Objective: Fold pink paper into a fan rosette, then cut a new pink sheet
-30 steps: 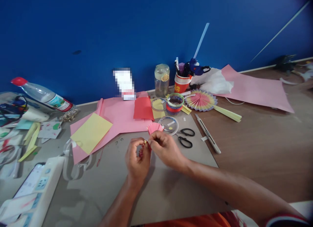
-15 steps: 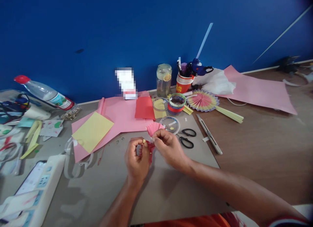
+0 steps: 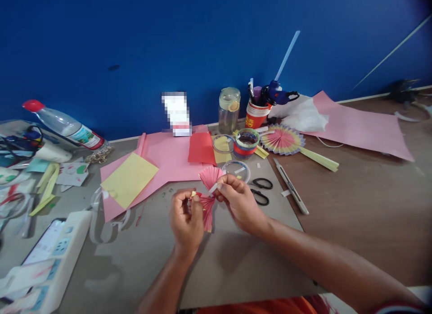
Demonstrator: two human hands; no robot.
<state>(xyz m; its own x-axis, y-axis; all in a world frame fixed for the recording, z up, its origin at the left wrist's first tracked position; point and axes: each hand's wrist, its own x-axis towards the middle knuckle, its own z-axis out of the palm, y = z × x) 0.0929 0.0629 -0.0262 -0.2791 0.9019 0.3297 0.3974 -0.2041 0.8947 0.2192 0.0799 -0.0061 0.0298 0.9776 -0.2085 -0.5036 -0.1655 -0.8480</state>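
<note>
A pink and red pleated paper fan [image 3: 209, 175] spreads out above and below its pinched middle, over the grey desk mat. My left hand [image 3: 186, 220] is closed on its left side, thumb against curled fingers; a small yellow bit shows at the thumb tip. Between the thumb and finger of my right hand [image 3: 240, 205] is a small white strip [image 3: 213, 188], close against the fan's middle. Whether it touches the fan I cannot tell. Black-handled scissors [image 3: 261, 190] lie just beyond my right hand, beside a clear tape roll [image 3: 248, 174].
A craft knife [image 3: 292, 188] lies to the right, below a finished-looking round paper fan [image 3: 282, 139]. Behind stand a bottle [image 3: 229, 111] and a red cup of tools [image 3: 255, 116]. Pink sheets [image 3: 172, 163], a yellow sheet [image 3: 130, 181] and a power strip [image 3: 69, 246] lie leftward.
My right hand has drawn slightly right, and the white strip now shows clearly. My left hand has shifted a little left, and the fan's lower part is more visible. The view has shifted slightly.
</note>
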